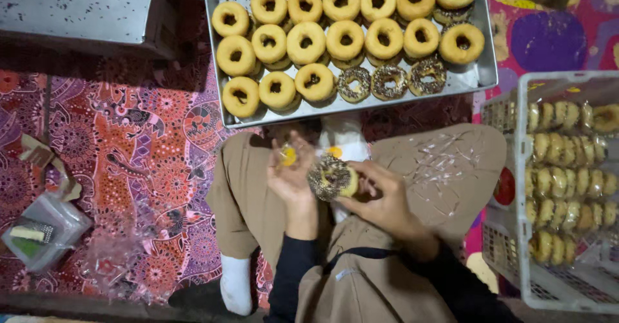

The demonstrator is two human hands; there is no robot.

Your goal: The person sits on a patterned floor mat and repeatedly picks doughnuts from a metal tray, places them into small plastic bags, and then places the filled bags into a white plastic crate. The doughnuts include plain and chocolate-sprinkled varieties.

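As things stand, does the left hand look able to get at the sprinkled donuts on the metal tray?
Probably yes. The left hand is at the sprinkled donut that the right hand holds, and the tray's sprinkled donuts lie in its near row with nothing between.

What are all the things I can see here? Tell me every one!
Metal tray: one, silver, top middle.
Plain doughnuts: many, golden, in rows on that tray.
Sprinkled doughnuts: three, dark-topped, on the tray's front row.
Second tray: one, silver, top left.
Crate: one, white, right, full of packed doughnuts.
Patterned cloth: one, red and purple, underneath.
Small clear container: one, lower left.
Held doughnut: one, sprinkled, between both hands.
Left hand: touching it.
Right hand: gripping it.
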